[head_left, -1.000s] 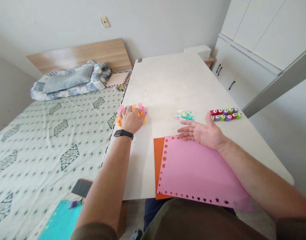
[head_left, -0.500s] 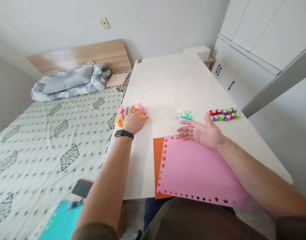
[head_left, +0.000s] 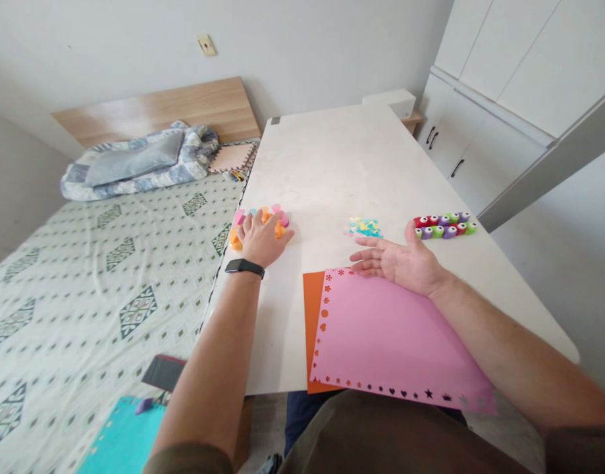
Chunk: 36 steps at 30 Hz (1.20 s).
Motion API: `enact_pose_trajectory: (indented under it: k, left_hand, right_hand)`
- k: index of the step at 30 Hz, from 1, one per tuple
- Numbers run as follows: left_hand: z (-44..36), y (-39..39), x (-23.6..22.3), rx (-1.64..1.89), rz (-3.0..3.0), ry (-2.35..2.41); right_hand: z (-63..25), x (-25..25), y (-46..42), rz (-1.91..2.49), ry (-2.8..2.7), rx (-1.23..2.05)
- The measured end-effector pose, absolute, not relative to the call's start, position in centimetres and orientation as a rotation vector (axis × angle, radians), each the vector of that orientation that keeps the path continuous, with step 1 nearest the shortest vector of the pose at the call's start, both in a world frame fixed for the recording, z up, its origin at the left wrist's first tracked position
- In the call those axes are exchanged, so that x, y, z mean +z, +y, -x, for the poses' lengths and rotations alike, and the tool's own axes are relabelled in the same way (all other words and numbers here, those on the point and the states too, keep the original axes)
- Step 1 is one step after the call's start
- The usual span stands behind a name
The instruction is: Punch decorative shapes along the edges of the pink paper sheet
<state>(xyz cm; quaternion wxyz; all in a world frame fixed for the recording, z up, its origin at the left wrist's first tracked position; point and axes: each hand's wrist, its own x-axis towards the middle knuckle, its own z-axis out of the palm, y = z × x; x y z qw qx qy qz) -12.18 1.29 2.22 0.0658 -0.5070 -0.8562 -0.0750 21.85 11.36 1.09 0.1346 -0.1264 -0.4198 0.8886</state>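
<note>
My left hand lies spread, palm down, over a cluster of orange, pink and teal plastic pieces at the table's left edge; the palm hides part of them. My right hand is open, its palm turned sideways and bare, with the fingers over the top edge of a pink sheet. Small shapes such as hearts, stars and flowers are punched along the sheet's borders. Under it an orange sheet shows on the left. Just beyond my right fingers is a small pile of yellow and blue paper cut-outs.
Two rows of small red, green and purple craft punches stand on the right of the white table. A bed adjoins the left side, bearing a teal sheet and a dark phone-like object. White cabinets line the right.
Both hands stay almost where they were. The left fingers shift very slightly over the plastic pieces; the sheets and cut-outs are unmoved.
</note>
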Motion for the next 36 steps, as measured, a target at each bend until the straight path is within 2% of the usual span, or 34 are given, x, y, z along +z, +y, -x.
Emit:
enact_pose_trajectory:
  k: [12, 19, 36]
  left_hand:
    - [3.8, 0.9, 6.1, -0.495, 1.787, -2.206]
    - [-1.3, 0.7, 6.3, -0.542, 1.963, -2.008]
    - [-2.5, 0.3, 5.4, -0.579, 2.077, -2.006]
  right_hand:
    - [-21.7, 1.4, 11.0, 0.376, -1.207, 2.57]
    - [-21.9, 1.5, 11.0, 0.362, -1.196, 2.568]
    - [-21.8, 1.3, 11.1, 0.334, -1.225, 2.559]
